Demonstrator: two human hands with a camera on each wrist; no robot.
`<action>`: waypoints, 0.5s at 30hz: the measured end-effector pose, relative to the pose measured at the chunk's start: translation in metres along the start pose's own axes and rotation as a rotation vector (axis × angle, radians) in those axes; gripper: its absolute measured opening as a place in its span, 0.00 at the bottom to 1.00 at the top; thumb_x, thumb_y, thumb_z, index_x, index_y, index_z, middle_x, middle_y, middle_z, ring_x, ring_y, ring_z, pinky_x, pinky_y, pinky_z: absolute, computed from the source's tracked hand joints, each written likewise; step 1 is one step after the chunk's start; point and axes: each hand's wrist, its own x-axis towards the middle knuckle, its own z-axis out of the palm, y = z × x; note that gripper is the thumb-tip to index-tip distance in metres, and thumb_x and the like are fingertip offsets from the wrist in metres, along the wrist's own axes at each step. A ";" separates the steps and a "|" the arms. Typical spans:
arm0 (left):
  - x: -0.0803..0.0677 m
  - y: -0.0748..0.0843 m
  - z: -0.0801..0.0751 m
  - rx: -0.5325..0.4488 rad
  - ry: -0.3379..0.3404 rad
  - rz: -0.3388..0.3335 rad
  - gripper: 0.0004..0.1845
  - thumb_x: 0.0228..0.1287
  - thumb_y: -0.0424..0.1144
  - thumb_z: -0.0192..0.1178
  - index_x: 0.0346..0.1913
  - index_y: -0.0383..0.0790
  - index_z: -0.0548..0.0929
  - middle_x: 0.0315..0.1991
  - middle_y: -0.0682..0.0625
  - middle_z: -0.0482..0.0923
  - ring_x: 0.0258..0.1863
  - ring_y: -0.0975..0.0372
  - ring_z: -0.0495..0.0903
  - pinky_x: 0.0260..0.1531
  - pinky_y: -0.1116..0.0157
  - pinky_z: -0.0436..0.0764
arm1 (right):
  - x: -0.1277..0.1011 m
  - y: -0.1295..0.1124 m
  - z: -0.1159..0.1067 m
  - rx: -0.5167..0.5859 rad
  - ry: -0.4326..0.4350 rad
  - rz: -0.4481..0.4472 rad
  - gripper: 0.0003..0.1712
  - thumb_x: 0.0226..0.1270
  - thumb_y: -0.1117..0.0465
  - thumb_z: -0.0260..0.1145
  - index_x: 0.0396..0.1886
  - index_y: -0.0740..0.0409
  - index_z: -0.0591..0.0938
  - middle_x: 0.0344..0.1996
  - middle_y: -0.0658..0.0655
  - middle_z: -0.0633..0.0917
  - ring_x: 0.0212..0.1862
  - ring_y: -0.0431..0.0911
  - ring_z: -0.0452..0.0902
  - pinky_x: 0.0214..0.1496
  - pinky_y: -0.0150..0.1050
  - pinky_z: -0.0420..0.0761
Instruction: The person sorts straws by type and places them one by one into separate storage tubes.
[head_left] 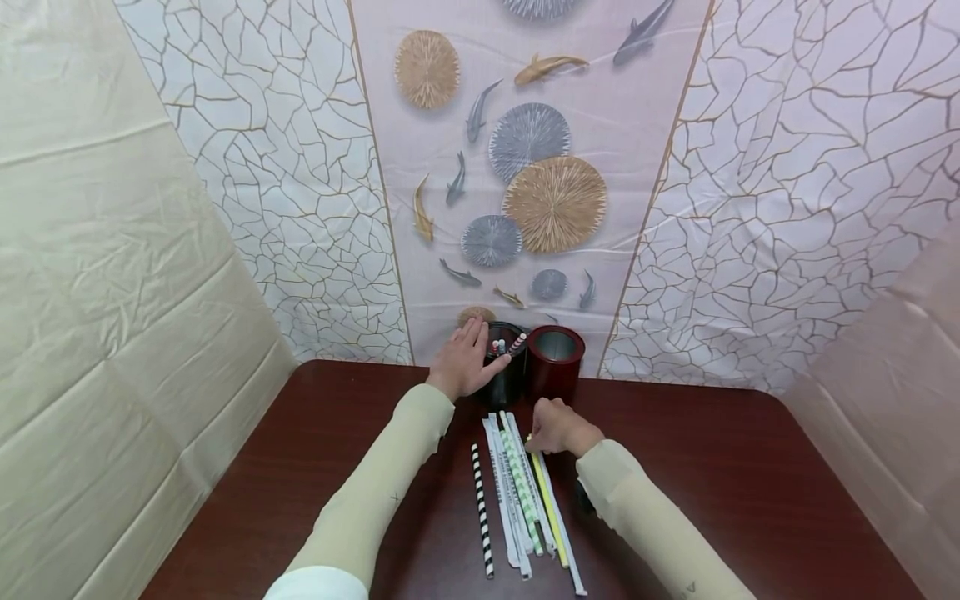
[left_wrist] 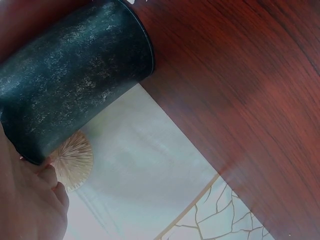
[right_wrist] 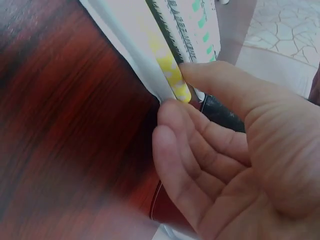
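Observation:
My left hand grips a black cup at the table's back edge, with fingers behind it and thumb at the rim. Several straws stand in the cup. In the left wrist view the black cup lies against my palm. A row of straws lies in front of the cups: a black-and-white one, white wrapped ones, a green-patterned one and a yellow one. My right hand pinches the far end of the yellow straw between thumb and forefinger.
A dark red cup stands right beside the black cup, just behind my right hand. The dark wooden table ends at a patterned backdrop. Cloth walls close in on both sides.

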 end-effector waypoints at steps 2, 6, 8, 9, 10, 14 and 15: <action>0.001 0.000 0.001 0.003 -0.007 -0.002 0.48 0.81 0.72 0.31 0.86 0.37 0.47 0.88 0.43 0.42 0.88 0.54 0.41 0.87 0.57 0.49 | -0.001 -0.002 0.002 -0.018 0.010 0.031 0.18 0.65 0.60 0.78 0.15 0.56 0.84 0.15 0.52 0.84 0.18 0.43 0.77 0.24 0.34 0.73; 0.002 0.001 0.001 0.000 -0.003 0.001 0.48 0.81 0.72 0.31 0.86 0.37 0.48 0.88 0.43 0.42 0.88 0.53 0.42 0.87 0.56 0.49 | 0.000 -0.006 0.003 -0.039 0.020 0.088 0.16 0.64 0.59 0.78 0.22 0.56 0.81 0.19 0.54 0.82 0.21 0.45 0.78 0.25 0.35 0.74; 0.002 0.001 0.001 -0.001 -0.003 0.002 0.48 0.81 0.71 0.31 0.86 0.37 0.48 0.88 0.43 0.42 0.88 0.53 0.42 0.87 0.56 0.49 | 0.001 -0.007 0.005 -0.039 0.018 0.113 0.16 0.65 0.57 0.78 0.26 0.56 0.80 0.23 0.55 0.81 0.24 0.47 0.78 0.27 0.37 0.75; 0.002 0.001 0.001 -0.004 -0.001 0.003 0.48 0.81 0.71 0.32 0.86 0.36 0.49 0.88 0.42 0.42 0.88 0.53 0.42 0.87 0.55 0.50 | 0.002 -0.008 0.005 -0.035 0.016 0.128 0.16 0.65 0.56 0.78 0.28 0.57 0.80 0.24 0.56 0.81 0.25 0.48 0.77 0.28 0.37 0.75; 0.003 0.001 0.002 0.000 -0.008 0.001 0.48 0.81 0.71 0.31 0.86 0.37 0.48 0.88 0.42 0.42 0.88 0.53 0.42 0.87 0.56 0.49 | 0.002 -0.007 0.006 -0.030 0.015 0.142 0.16 0.66 0.54 0.78 0.29 0.56 0.80 0.26 0.56 0.80 0.26 0.48 0.77 0.29 0.38 0.75; 0.003 0.000 0.001 0.006 -0.019 0.005 0.48 0.81 0.71 0.31 0.86 0.37 0.46 0.88 0.42 0.41 0.88 0.53 0.41 0.87 0.55 0.49 | 0.004 -0.005 0.008 0.033 0.016 0.179 0.17 0.67 0.53 0.77 0.31 0.57 0.80 0.25 0.57 0.82 0.26 0.49 0.79 0.28 0.38 0.76; 0.003 0.000 0.000 0.005 -0.016 0.007 0.48 0.81 0.71 0.31 0.86 0.36 0.46 0.88 0.42 0.41 0.88 0.53 0.41 0.87 0.55 0.49 | 0.004 -0.004 0.008 0.051 0.021 0.183 0.17 0.68 0.53 0.77 0.31 0.58 0.79 0.24 0.57 0.83 0.25 0.49 0.79 0.28 0.38 0.77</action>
